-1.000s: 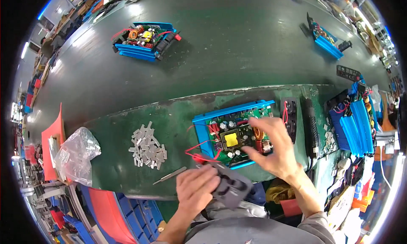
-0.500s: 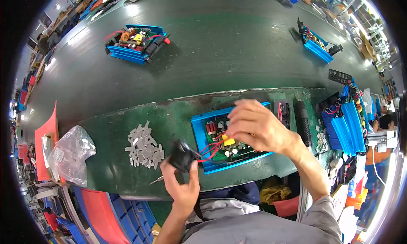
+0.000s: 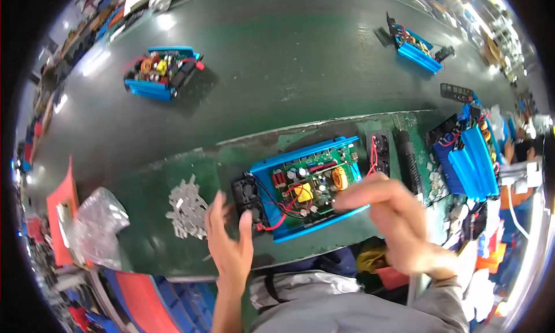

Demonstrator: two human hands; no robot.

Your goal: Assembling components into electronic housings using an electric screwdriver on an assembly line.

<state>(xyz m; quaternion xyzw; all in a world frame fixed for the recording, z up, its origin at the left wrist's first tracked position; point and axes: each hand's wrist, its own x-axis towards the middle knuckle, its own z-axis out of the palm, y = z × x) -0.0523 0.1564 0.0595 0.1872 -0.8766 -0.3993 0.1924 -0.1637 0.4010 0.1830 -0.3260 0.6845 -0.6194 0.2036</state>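
In front of me a blue metal housing (image 3: 318, 230) lies open side up, holding a green circuit board (image 3: 324, 162) with a yellow transformer (image 3: 303, 192) and a copper coil (image 3: 340, 178). At its left end a black end panel (image 3: 248, 197) rests on the bench, joined to the board by red and black wires. My left hand (image 3: 228, 249) is open beside this panel, fingers apart, the fingertips close to its lower left edge. My right hand (image 3: 399, 223) is over the housing's lower right corner, fingers bent and smeared by motion; whether it holds anything is unclear.
Left on the green bench lie a pile of small grey metal pieces (image 3: 188, 208) and a clear plastic bag (image 3: 101, 226). Right are another black panel (image 3: 378, 151), a dark ribbed rod (image 3: 408, 159) and stacked blue housings (image 3: 474, 159). Beyond, housings (image 3: 159, 72) sit on a dark belt.
The black end panel has gone from my left hand onto the bench, and that hand has opened. My right hand has moved right and down. The housings on the belt appear further left.
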